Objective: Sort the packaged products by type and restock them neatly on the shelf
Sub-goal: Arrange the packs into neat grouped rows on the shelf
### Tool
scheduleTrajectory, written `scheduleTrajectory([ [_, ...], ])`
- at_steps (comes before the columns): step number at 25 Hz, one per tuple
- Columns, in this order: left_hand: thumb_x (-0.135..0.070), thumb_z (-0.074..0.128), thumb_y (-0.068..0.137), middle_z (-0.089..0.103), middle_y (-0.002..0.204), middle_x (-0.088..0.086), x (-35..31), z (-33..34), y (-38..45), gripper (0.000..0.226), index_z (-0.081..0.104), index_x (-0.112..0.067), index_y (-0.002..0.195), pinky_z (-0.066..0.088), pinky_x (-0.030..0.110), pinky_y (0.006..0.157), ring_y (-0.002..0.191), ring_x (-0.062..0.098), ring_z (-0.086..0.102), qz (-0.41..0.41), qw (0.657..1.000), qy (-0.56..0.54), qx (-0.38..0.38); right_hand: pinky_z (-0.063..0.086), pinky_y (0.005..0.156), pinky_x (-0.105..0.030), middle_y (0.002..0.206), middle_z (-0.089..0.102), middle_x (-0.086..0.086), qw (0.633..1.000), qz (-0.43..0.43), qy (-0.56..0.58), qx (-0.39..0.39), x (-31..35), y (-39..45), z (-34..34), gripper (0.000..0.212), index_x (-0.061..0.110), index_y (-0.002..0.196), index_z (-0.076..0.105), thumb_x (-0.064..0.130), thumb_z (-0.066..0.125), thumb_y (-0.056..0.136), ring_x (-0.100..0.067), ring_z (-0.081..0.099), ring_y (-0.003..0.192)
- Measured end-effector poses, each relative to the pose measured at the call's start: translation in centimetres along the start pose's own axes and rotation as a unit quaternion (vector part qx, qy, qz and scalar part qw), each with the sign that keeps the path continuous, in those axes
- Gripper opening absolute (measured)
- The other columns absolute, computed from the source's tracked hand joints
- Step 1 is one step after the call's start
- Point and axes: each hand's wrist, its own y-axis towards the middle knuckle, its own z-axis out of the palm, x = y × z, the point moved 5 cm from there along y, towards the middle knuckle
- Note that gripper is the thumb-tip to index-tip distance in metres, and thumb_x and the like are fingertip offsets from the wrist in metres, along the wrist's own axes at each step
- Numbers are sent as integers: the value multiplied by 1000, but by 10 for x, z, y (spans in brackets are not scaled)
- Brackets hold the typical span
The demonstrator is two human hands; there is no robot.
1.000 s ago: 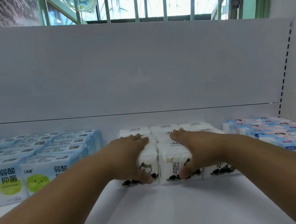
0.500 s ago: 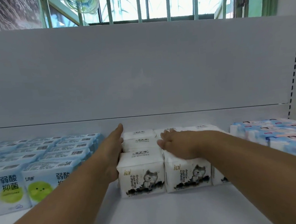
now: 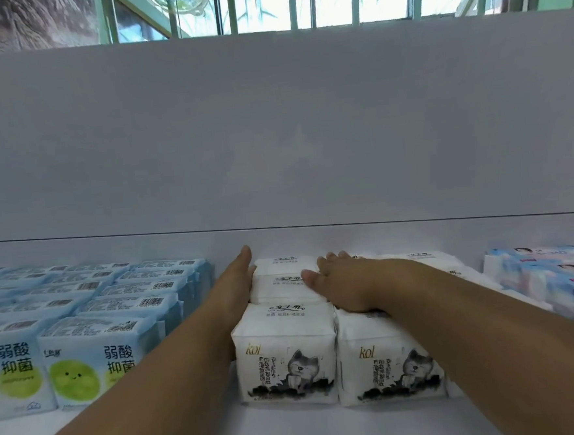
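The left hand (image 3: 236, 288) lay flat, fingers straight, its grip open against the left side of the white cat-print packs (image 3: 285, 353). The right hand (image 3: 341, 288) rested palm-down on top of the same block, fingers relaxed, holding nothing. Those packs stood mid-shelf (image 3: 293, 431), with blue-and-green packs (image 3: 83, 333) just left and pale blue-pink packs (image 3: 547, 273) to the right. Bare shelf lay in front; the back panel (image 3: 273, 133) closed off the rear.

The pale-blue plastic packs with green circles (image 3: 24, 368) are cut off at the left edge; the blurred blue-and-pink packs (image 3: 551, 277) are cropped at the right.
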Motion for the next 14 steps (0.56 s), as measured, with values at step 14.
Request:
scheduleTrajectory([
  [14, -55, 26, 101, 10, 164, 3, -31, 66, -10, 65, 16, -21, 155, 12, 38, 119, 150, 22, 13, 201, 627, 750, 69, 15, 121, -41, 163, 17, -4, 995, 89, -46, -29, -96, -42, -35, 62, 17, 155, 22, 52, 22, 103, -22, 18, 149],
])
